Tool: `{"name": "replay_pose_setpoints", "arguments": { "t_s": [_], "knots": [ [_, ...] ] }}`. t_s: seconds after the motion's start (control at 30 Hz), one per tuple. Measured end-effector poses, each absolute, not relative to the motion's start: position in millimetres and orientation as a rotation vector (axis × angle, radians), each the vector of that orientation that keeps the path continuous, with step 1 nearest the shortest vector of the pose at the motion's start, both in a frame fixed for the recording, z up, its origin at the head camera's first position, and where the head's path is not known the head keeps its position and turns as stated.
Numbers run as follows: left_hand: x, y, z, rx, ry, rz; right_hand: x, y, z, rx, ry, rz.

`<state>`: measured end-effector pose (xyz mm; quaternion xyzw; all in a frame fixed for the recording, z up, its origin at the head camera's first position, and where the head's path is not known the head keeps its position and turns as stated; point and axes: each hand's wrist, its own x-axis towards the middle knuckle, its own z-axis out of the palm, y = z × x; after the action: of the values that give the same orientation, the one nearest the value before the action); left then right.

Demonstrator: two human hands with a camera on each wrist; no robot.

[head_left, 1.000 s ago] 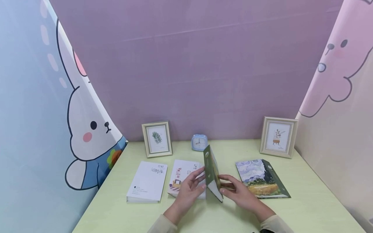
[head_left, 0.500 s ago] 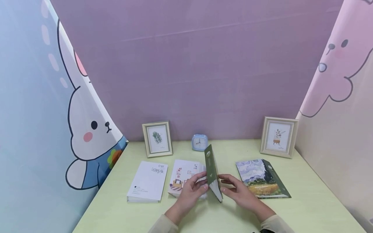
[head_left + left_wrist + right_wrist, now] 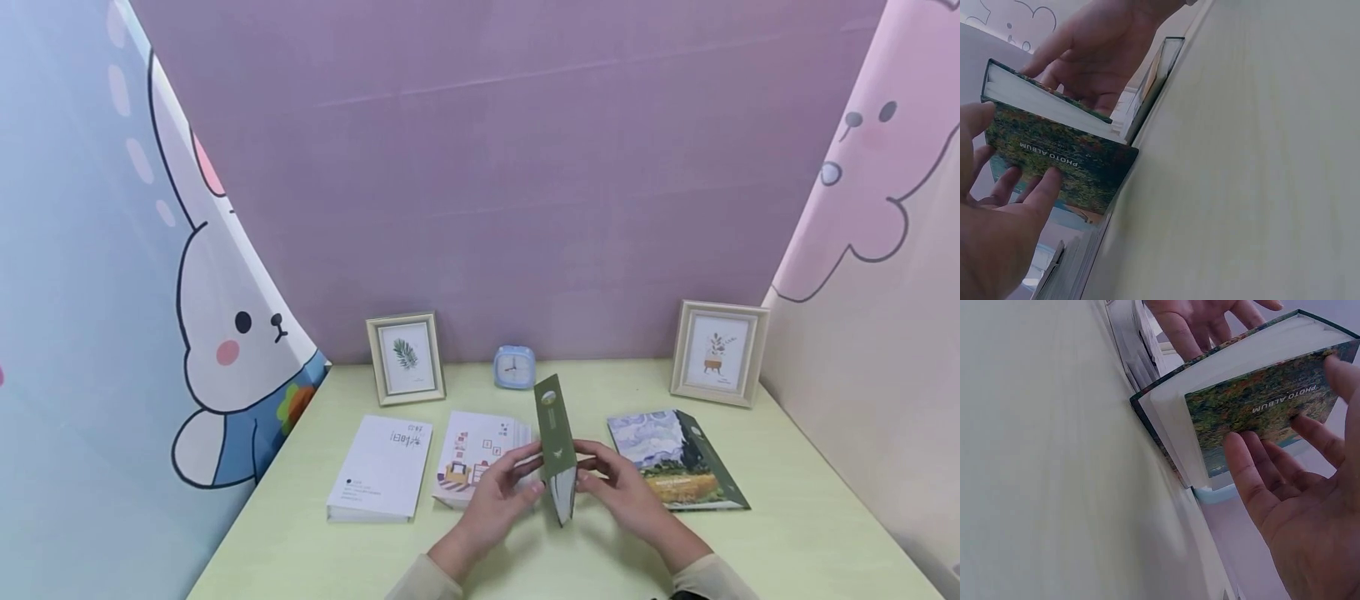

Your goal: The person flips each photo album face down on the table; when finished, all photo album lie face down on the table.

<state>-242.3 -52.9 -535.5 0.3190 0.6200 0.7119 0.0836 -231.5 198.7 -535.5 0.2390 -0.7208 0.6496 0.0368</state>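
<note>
A photo album (image 3: 555,442) with a green spine stands on edge in the middle of the table, spine up and white page edges toward me. My left hand (image 3: 495,496) is on its left side, fingertips and thumb against the painted cover (image 3: 1060,156). From the other side, my right hand (image 3: 622,492) touches the opposite cover (image 3: 1266,406) with spread fingertips. Both covers read "PHOTO ALBUM". Neither hand wraps round the album; it is kept upright between them. In both wrist views its lower edge is right at the tabletop.
Left of the hands lie a white album (image 3: 382,467) and a white box-like album with room drawings (image 3: 468,454). A painted album (image 3: 671,458) lies at right. Behind stand a blue clock (image 3: 514,367) and two picture frames (image 3: 406,358) (image 3: 718,354).
The album has turned, so its spine faces me more squarely and its upper end has moved right. Both hands have shifted slightly right with it, still on its two covers.
</note>
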Motion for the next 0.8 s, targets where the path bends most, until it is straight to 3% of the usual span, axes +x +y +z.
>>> {"name": "replay_pose_setpoints", "arguments": {
  "t_s": [0.8],
  "knots": [
    [-237, -51, -540, 0.968, 1.956, 1.914, -231, 213, -526, 0.789, -2.074, 1.949]
  ]
}}
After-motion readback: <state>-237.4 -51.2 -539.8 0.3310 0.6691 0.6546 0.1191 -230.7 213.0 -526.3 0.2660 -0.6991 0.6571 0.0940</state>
